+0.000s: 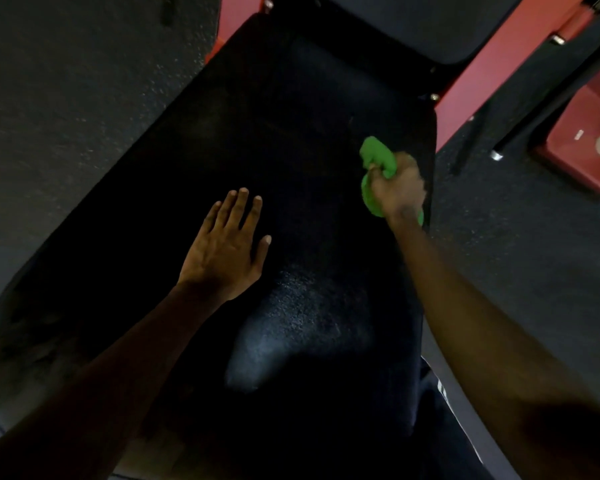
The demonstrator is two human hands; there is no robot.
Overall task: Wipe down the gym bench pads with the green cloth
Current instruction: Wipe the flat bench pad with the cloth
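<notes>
A wide black bench pad (257,140) fills the middle of the view, running from bottom left to top right. My right hand (397,187) grips a bunched green cloth (374,157) and holds it on the pad near its right edge. My left hand (227,244) lies flat on the pad's middle, fingers straight and together, thumb out. A second black pad (440,26) adjoins at the top. A pale sheen shows on the pad surface below my left hand.
The red metal bench frame (471,91) runs along the pad's upper right, with another red piece (232,19) at the top left. A red frame base (582,133) stands at the right. Dark speckled rubber floor (66,98) surrounds the bench.
</notes>
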